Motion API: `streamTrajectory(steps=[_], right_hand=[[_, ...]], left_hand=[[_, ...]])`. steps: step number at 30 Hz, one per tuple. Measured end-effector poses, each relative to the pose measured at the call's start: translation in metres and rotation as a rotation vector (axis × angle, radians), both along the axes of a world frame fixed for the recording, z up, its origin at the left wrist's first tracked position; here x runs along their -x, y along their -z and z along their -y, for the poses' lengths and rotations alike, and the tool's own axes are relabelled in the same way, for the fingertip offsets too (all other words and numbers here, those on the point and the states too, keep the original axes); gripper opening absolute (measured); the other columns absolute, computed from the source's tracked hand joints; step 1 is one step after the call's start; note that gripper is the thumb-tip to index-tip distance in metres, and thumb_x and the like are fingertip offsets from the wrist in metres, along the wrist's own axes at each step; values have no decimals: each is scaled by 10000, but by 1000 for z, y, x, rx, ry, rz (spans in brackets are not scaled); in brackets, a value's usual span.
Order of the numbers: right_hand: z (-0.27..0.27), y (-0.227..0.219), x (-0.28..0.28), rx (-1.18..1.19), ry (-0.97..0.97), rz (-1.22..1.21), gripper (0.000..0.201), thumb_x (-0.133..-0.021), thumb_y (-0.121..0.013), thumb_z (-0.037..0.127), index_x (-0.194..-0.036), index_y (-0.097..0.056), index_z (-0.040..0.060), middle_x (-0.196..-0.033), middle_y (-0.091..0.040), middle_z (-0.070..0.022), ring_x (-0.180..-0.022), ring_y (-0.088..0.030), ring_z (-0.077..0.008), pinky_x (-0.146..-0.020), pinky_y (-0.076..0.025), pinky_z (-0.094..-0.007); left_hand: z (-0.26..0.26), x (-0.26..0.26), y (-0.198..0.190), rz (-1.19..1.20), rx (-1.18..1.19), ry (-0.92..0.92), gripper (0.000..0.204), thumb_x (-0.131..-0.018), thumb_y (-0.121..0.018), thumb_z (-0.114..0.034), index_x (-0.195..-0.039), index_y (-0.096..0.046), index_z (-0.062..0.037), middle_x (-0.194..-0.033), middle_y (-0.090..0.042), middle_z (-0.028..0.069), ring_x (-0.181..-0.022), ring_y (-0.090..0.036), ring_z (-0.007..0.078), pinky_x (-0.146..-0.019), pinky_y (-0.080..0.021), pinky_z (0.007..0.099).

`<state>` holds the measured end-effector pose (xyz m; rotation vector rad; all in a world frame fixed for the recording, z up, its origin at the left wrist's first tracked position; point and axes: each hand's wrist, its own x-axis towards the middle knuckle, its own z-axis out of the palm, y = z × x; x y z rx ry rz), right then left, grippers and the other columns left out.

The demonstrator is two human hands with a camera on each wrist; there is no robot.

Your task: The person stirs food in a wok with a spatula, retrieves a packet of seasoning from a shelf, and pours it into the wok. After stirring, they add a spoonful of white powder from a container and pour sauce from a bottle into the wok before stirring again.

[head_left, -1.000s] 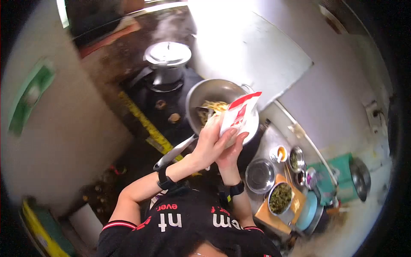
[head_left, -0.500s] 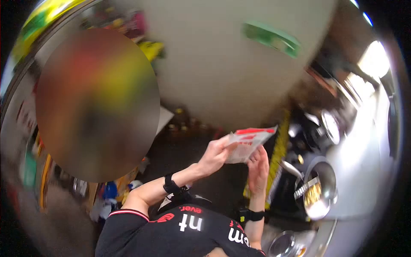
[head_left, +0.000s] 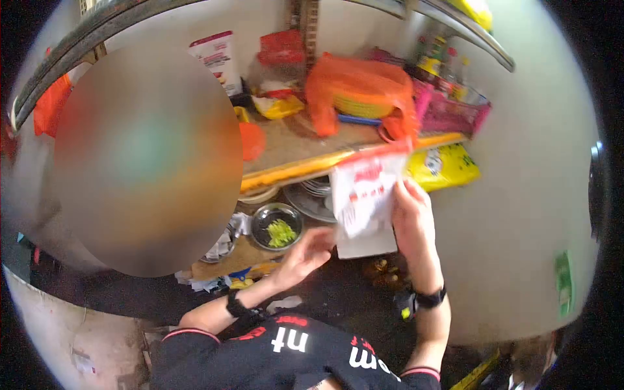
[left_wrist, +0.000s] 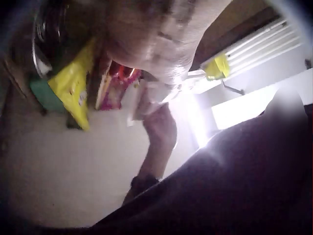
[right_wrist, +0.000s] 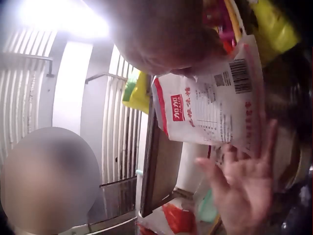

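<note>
My right hand (head_left: 415, 218) pinches a white seasoning packet (head_left: 367, 201) by its side edge, thumb on the printed face. The packet has a red top band and red print; its barcode shows in the right wrist view. To the left of the packet's lower edge is my left hand (head_left: 304, 261), holding nothing. In the right wrist view the left hand (right_wrist: 244, 191) has its fingers spread beside the packet (right_wrist: 210, 107). A wooden shelf (head_left: 286, 146) with a yellow front edge stands just beyond the packet.
On the shelf are an orange plastic bag (head_left: 357, 78), a pink basket (head_left: 452, 110) with bottles and a white pouch (head_left: 218, 62). Below it sit a steel bowl (head_left: 276, 224) of chopped greens and a yellow packet (head_left: 442, 167). A metal rail (head_left: 455, 29) crosses above.
The view has swung from the wok on the stove to the shelf. Both hands were at the packet; the left has let go and moved off it, while the right keeps it, now upright.
</note>
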<state>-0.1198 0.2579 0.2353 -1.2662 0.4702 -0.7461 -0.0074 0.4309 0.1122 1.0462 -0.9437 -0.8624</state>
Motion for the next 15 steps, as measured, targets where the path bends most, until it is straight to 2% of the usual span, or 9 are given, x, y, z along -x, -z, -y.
streamTrajectory(steps=[2, 4, 5, 6, 8, 10, 11, 13, 15], right_hand=[[14, -24, -80, 25, -174, 100, 208, -919, -478, 168, -1029, -556, 9, -934, -609, -29, -833, -560, -101, -734, -429, -230], [16, -50, -160, 62, -200, 162, 249, -888, -516, 239, -967, -596, 18, -811, -598, -3, -708, -541, -104, -613, -417, -247], [19, -60, -199, 47, -253, 207, 231, -892, -516, 211, -1000, -579, 17, -844, -606, -22, -745, -558, -112, -654, -433, -245], [24, -67, -238, 33, -303, 250, 220, -896, -515, 183, -1032, -563, 17, -878, -613, -41, -782, -574, -121, -695, -449, -243], [26, -75, -314, 197, -230, 253, 203, -872, -534, 189, -980, -599, 31, -799, -604, -29, -719, -555, -119, -646, -444, -257], [2, -86, -361, 359, -57, 233, 189, -846, -535, 180, -910, -630, 30, -755, -598, -24, -683, -526, -114, -611, -427, -272], [1, -81, -386, 417, -80, 225, 187, -836, -528, 167, -888, -636, 24, -756, -599, -23, -678, -517, -114, -609, -423, -278], [-2, -61, -422, 477, -130, 133, 195, -822, -520, 156, -883, -647, 21, -776, -618, -41, -699, -535, -128, -632, -433, -292], [10, -16, -475, 579, -135, 73, 219, -814, -523, 171, -916, -653, 29, -814, -647, -82, -758, -584, -166, -692, -461, -316]], left_hand=[[-22, -47, 71, 88, -137, 59, 347, -862, -605, -237, -1127, -502, -40, -1000, -604, 64, -936, -577, 147, -830, -474, 303], [-59, -72, 129, 206, -427, 13, 354, -868, -595, -160, -1178, -467, -47, -1016, -579, 71, -913, -565, 147, -796, -479, 286], [-73, -78, 137, 343, -595, -69, 332, -863, -602, -165, -1149, -493, -37, -982, -596, 72, -894, -576, 142, -781, -486, 287], [-92, -86, 168, 305, -612, -114, 344, -840, -620, -331, -1046, -552, -65, -872, -631, 102, -852, -613, 195, -777, -489, 339], [-116, -90, 162, 272, -720, -171, 299, -845, -599, -296, -999, -603, -39, -926, -641, 127, -867, -621, 198, -733, -498, 335], [-128, -108, 200, 857, -818, 80, 297, -818, -623, -290, -980, -618, -42, -904, -650, 139, -843, -636, 220, -713, -502, 334], [-140, -107, 235, 866, -818, 83, 297, -818, -623, -290, -980, -618, -42, -904, -650, 139, -843, -636, 220, -713, -502, 334], [-165, -101, 297, 265, -795, -221, 296, -791, -653, -308, -945, -632, -56, -840, -656, 142, -795, -647, 238, -699, -505, 322], [-164, -88, 276, 270, -792, -341, 307, -780, -665, -312, -941, -632, -52, -816, -656, 142, -773, -649, 233, -693, -505, 316]])
